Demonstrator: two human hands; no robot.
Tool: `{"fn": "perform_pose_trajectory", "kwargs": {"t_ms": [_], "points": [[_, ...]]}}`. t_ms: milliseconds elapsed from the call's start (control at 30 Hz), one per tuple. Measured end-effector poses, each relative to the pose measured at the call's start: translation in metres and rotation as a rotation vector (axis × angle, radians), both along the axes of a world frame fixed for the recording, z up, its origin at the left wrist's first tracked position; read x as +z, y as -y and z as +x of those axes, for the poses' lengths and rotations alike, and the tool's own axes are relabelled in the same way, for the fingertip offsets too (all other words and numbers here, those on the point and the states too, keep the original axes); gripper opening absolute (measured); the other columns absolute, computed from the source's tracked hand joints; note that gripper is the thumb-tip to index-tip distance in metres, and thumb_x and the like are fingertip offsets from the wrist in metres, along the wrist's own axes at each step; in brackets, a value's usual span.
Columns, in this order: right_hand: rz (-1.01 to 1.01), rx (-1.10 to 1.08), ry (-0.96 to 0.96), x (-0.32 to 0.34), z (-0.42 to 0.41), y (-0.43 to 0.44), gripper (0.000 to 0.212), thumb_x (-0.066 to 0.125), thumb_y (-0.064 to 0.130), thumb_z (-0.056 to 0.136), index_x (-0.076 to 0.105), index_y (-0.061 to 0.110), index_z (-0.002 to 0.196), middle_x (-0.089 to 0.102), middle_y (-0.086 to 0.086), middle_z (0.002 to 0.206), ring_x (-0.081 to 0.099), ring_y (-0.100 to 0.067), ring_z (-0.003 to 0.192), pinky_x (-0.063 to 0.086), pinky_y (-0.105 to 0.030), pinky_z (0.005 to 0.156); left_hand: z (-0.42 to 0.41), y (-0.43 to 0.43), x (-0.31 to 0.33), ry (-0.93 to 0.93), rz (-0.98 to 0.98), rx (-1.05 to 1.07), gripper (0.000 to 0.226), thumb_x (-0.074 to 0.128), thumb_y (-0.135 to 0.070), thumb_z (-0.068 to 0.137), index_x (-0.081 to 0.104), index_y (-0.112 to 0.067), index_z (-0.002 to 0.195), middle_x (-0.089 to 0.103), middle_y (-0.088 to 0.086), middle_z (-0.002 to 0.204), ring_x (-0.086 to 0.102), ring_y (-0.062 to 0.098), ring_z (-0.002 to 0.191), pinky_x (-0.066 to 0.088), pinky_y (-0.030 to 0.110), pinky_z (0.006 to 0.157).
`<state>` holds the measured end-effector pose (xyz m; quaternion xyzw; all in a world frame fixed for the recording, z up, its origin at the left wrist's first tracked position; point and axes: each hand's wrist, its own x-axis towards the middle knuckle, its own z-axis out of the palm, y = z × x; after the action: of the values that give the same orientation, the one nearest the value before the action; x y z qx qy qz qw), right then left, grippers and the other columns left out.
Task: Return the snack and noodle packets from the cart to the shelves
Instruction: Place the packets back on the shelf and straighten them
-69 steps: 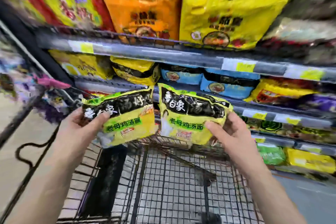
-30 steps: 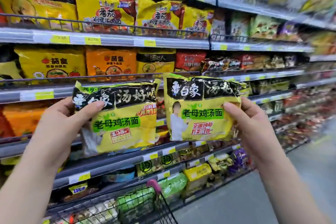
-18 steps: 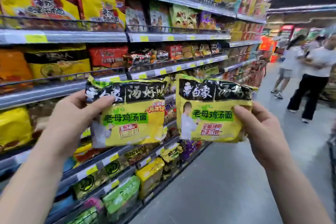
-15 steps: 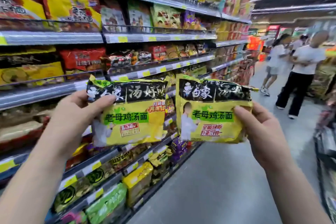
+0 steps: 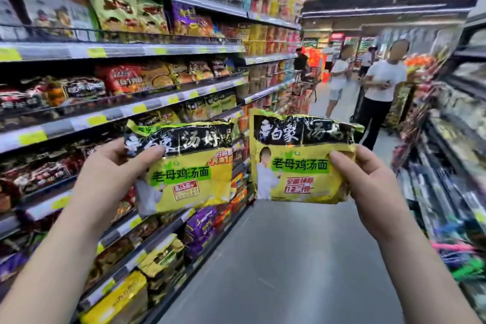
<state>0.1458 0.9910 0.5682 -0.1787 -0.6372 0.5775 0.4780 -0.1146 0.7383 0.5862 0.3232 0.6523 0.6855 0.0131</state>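
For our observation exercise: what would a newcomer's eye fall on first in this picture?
Two yellow, black-topped packs fill the middle: the left noodle packet gripped by the left hand, the right noodle packet by the right hand. Shelves line the left; a person in a white top stands down the aisle.

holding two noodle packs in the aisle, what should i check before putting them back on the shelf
1. Left hand holds the left noodle packet firmly, thumb on its front: ok.
2. Right hand holds the right noodle packet the same way: ok.
3. Packets apart, not overlapping: ok.
4. Matching slot found on the shelves: cannot tell; similar yellow packs on a middle shelf are too blurred to match.
5. Aisle floor free close ahead: ok; people stand farther down.
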Motion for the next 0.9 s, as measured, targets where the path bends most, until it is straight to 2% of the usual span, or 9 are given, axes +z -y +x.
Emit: {"fn": "perform_pose_trajectory", "kwargs": {"t_ms": [100, 200, 267, 367, 467, 600, 700, 733, 900], "points": [[0.000, -0.027, 0.024, -0.002, -0.008, -0.037, 0.014, 0.066, 0.014, 0.095, 0.074, 0.017, 0.106, 0.080, 0.002, 0.093, 0.074, -0.012, 0.082, 0.060, -0.023, 0.064, -0.013, -0.038, -0.003, 0.023, 0.007, -0.034, 0.023, 0.082, -0.039, 0.069, 0.069, -0.020, 0.069, 0.068, -0.012, 0.056, 0.062, 0.004, 0.046, 0.045, 0.021, 0.049], [-0.016, -0.032, 0.015, -0.005, -0.026, -0.073, 0.014, 0.066, 0.013, 0.094, 0.074, 0.016, 0.105, 0.080, 0.002, 0.091, 0.074, -0.012, 0.080, 0.059, -0.022, 0.062, -0.038, -0.079, -0.005, 0.020, 0.007, -0.023, 0.041, 0.087, -0.055, 0.059, 0.073, -0.024, 0.082, 0.076, 0.000, 0.077, 0.073, 0.025, 0.068, 0.051, 0.034, 0.057], [-0.016, -0.031, 0.004, -0.007, -0.043, -0.100, 0.014, 0.067, 0.016, 0.093, 0.074, 0.017, 0.104, 0.080, 0.002, 0.091, 0.074, -0.011, 0.080, 0.059, -0.022, 0.063, -0.055, -0.110, -0.005, -0.001, 0.005, -0.025, 0.031, 0.084, -0.049, 0.067, 0.073, -0.024, 0.081, 0.076, 0.000, 0.076, 0.071, 0.018, 0.071, 0.051, 0.037, 0.067], [-0.003, -0.022, 0.000, -0.010, -0.075, -0.145, 0.026, 0.072, 0.029, 0.081, 0.075, 0.018, 0.104, 0.080, 0.001, 0.094, 0.075, -0.012, 0.083, 0.061, -0.026, 0.070, -0.084, -0.163, -0.008, -0.018, 0.016, -0.044, 0.037, 0.082, -0.049, 0.067, 0.073, -0.017, 0.083, 0.075, -0.002, 0.073, 0.065, 0.012, 0.067, 0.048, 0.032, 0.068], [-0.004, -0.008, 0.006, -0.014, -0.117, -0.197, 0.034, 0.072, 0.032, 0.077, 0.075, 0.016, 0.107, 0.080, -0.002, 0.098, 0.075, -0.015, 0.086, 0.061, -0.027, 0.072, -0.125, -0.219, -0.016, -0.012, 0.036, -0.083, 0.045, 0.084, -0.057, 0.059, 0.076, -0.022, 0.085, 0.076, -0.006, 0.078, 0.067, 0.017, 0.073, 0.051, 0.036, 0.073], [-0.007, 0.036, 0.026, -0.008, -0.189, -0.274, 0.030, 0.071, 0.028, 0.078, 0.073, 0.014, 0.104, 0.080, -0.001, 0.091, 0.074, -0.013, 0.080, 0.060, -0.024, 0.067, -0.188, -0.290, -0.018, 0.019, 0.034, -0.041, 0.032, 0.085, -0.051, 0.061, 0.076, -0.027, 0.080, 0.075, -0.008, 0.072, 0.067, 0.014, 0.068, 0.051, 0.032, 0.069], [-0.004, 0.065, 0.054, 0.003, -0.247, -0.331, 0.030, 0.072, 0.029, 0.079, 0.073, 0.013, 0.105, 0.080, -0.002, 0.093, 0.074, -0.015, 0.084, 0.061, -0.025, 0.070, -0.242, -0.337, -0.016, 0.062, 0.045, -0.018, 0.043, 0.089, -0.057, 0.059, 0.076, -0.025, 0.085, 0.076, -0.001, 0.077, 0.070, 0.028, 0.077, 0.055, 0.046, 0.078], [-0.006, 0.070, 0.054, 0.004, -0.267, -0.350, 0.030, 0.072, 0.028, 0.079, 0.073, 0.013, 0.104, 0.079, -0.002, 0.093, 0.074, -0.015, 0.084, 0.061, -0.024, 0.070, -0.259, -0.354, -0.016, 0.075, 0.048, -0.009, 0.039, 0.089, -0.055, 0.059, 0.076, -0.027, 0.083, 0.074, -0.003, 0.073, 0.067, 0.025, 0.073, 0.054, 0.048, 0.075], [-0.033, 0.112, 0.046, 0.001, -0.346, -0.432, 0.027, 0.072, 0.026, 0.078, 0.073, 0.015, 0.102, 0.079, 0.001, 0.089, 0.074, -0.011, 0.081, 0.059, -0.022, 0.068, -0.320, -0.437, -0.015, 0.112, 0.070, 0.058, 0.021, 0.080, -0.032, 0.074, 0.064, -0.018, 0.070, 0.060, -0.012, 0.050, 0.050, 0.004, 0.041, 0.039, 0.015, 0.041]]}}
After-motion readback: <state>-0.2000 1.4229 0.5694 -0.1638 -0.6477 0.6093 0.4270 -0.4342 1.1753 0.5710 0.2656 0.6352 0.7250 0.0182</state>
